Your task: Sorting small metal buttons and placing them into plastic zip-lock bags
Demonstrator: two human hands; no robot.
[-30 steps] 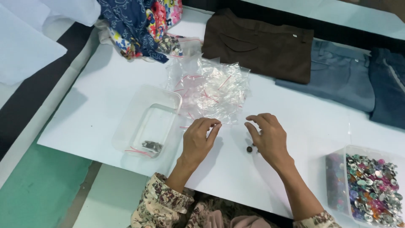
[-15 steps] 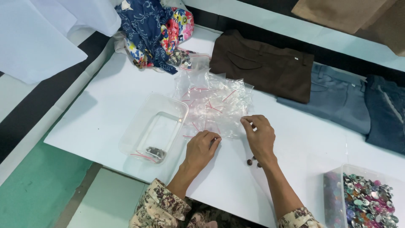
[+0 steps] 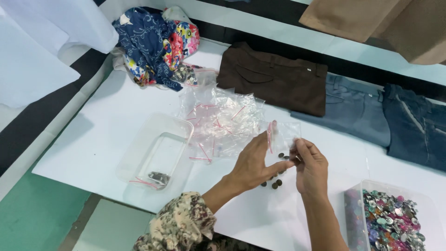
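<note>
Above the desk's (image 3: pixel 93 139) near edge, the left hand (image 3: pixel 253 162) and right hand (image 3: pixel 310 167) pinch a small clear zip bag (image 3: pixel 284 135) between them — mouth held open, likely to take the dark buttons (image 3: pixel 273 182) lying beneath — fingertips closed on its edges.

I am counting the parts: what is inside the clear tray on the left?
In the clear tray, one small bag of dark metal pieces lies at its near end. Nothing covers it.
</note>
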